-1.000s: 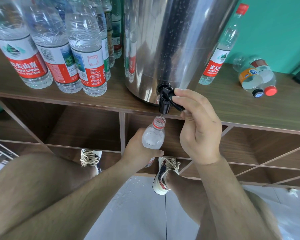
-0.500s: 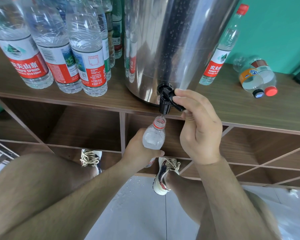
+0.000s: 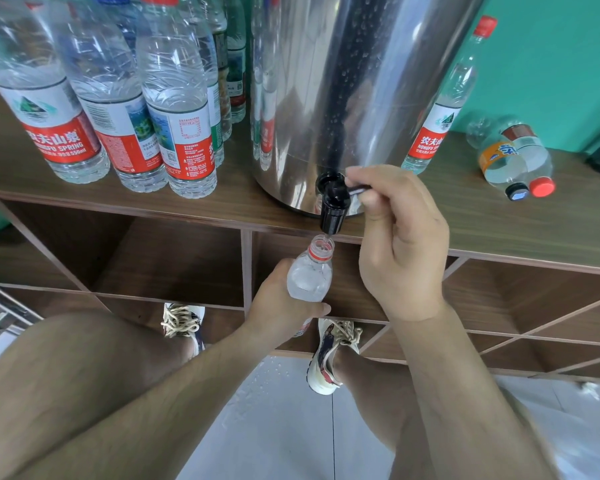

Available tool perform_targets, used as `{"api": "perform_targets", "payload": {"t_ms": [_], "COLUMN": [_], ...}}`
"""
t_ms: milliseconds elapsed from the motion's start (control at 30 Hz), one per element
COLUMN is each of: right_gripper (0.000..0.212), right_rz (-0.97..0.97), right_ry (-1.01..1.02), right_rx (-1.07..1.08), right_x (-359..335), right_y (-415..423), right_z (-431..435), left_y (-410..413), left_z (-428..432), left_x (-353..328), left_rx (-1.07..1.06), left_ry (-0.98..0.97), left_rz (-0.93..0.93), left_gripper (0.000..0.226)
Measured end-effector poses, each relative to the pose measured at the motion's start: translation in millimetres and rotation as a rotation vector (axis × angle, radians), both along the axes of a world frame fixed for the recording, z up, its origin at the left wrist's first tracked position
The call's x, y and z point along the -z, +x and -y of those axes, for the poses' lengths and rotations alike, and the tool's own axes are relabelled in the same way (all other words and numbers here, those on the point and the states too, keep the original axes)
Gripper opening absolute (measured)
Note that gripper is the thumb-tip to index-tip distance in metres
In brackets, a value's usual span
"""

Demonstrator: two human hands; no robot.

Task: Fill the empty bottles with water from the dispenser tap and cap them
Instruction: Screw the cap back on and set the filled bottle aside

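A steel water dispenser (image 3: 343, 91) stands on the wooden shelf top (image 3: 499, 223), its black tap (image 3: 333, 209) hanging over the front edge. My left hand (image 3: 281, 306) grips an uncapped clear bottle (image 3: 309, 275) with a red neck ring, its mouth right under the spout. A thin stream runs into it and water shows near the shoulder. My right hand (image 3: 399, 244) pinches the tap's black lever. Several capped bottles with red labels (image 3: 181, 133) stand left of the dispenser.
One capped bottle (image 3: 444, 109) stands right of the dispenser. Two bottles (image 3: 513, 164) lie on their sides farther right. Open shelf compartments (image 3: 170, 258) sit below the top. My knees and shoes are above a wet tiled floor (image 3: 274, 410).
The tap lever has swung up from a downward slant to nearly level in my right fingers. The bottle stays under the spout in my left hand.
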State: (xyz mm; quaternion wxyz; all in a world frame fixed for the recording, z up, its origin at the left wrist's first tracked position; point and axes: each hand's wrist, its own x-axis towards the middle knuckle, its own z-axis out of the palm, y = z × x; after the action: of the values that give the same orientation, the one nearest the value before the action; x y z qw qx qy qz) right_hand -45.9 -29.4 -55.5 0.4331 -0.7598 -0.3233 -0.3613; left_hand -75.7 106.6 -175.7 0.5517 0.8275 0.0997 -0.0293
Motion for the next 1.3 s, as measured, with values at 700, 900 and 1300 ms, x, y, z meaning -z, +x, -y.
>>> {"api": "perform_targets", "payload": {"t_ms": [700,900,1300], "right_gripper": [0.056,0.05,0.045], "right_rz": [-0.702,-0.697,-0.819], "right_ry": [-0.269,-0.112,-0.272], "right_rx": [0.546,0.35,-0.14], "right_x": [35.8,22.9,21.5], "right_y": [48.4,39.0,8.7], "right_z": [79.6,74.3,56.3], "left_y": [-2.1,-1.3,-2.2], "left_z": [0.7,2.6,3.3], "left_x": [0.3,0.0,-0.6], "left_rx": [-0.004,0.01,0.064], "left_ry": [-0.056,-0.026,0.106], "left_rz": [-0.01,-0.002,-0.002], "left_gripper": [0.071,0.07,0.064]}}
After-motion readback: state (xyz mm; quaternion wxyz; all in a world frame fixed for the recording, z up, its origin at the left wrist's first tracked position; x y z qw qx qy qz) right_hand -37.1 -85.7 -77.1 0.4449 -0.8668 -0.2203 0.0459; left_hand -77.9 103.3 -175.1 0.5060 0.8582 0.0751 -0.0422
